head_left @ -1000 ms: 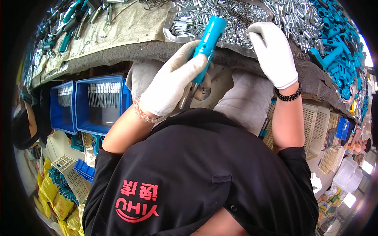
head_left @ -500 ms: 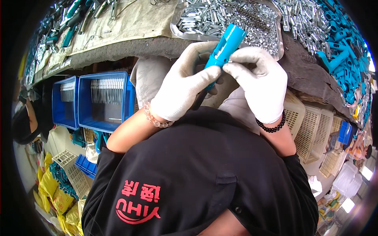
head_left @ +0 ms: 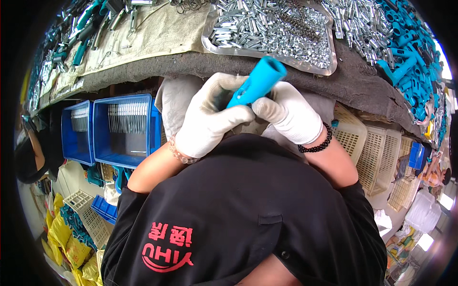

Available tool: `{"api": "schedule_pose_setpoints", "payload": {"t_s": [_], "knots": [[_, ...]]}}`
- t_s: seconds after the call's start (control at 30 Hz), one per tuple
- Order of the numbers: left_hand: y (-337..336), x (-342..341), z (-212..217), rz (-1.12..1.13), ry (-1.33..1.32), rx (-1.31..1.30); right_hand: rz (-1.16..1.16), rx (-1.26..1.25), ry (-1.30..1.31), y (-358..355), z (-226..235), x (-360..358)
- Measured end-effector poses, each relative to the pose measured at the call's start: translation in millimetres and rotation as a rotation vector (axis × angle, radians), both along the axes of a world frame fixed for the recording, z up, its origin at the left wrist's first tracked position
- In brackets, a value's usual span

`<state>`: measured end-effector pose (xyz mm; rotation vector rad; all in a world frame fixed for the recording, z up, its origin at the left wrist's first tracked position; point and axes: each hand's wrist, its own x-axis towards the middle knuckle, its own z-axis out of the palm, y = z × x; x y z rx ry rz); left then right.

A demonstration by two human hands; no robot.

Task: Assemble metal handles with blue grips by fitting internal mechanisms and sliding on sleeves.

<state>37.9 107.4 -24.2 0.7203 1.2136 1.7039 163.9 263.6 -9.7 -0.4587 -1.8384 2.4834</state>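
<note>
A teal hollow tube (head_left: 259, 82) is held between my two gloved hands just in front of my chest. Its round open end tilts up and to the right, and small holes show in its side. My left hand (head_left: 210, 117) wraps around the lower part, its thumb lying along the near side. On the other side, my right hand (head_left: 293, 114) presses its thumb to the tube while its fingers curl behind it. The tube's lower end is hidden by the gloves. Both gloves are white.
Beyond my hands, a tray (head_left: 206, 35) of small metal pins and springs sits on the cloth-covered bench (head_left: 157, 66). Teal tubular parts (head_left: 412, 62) heap at the right. Blue bins (head_left: 126, 155) with metal strips stand left; cream baskets (head_left: 379, 162) stand right.
The tube has come down toward my body, its open end turned more into view. My right hand has gone from a pinch at its side to gripping around it.
</note>
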Motion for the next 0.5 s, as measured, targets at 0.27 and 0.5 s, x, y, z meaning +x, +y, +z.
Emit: {"api": "schedule_pose_setpoints", "payload": {"t_s": [0.27,0.5], "knots": [[0.6,-9.5,-1.9,0.123,-0.44,-0.244,-0.236,1.617,0.314,92.2,18.3,-36.4],[1.5,-13.3,12.8,0.075,-0.462,-0.225,-0.014,1.932,0.13,89.4,16.6,-44.6]]}}
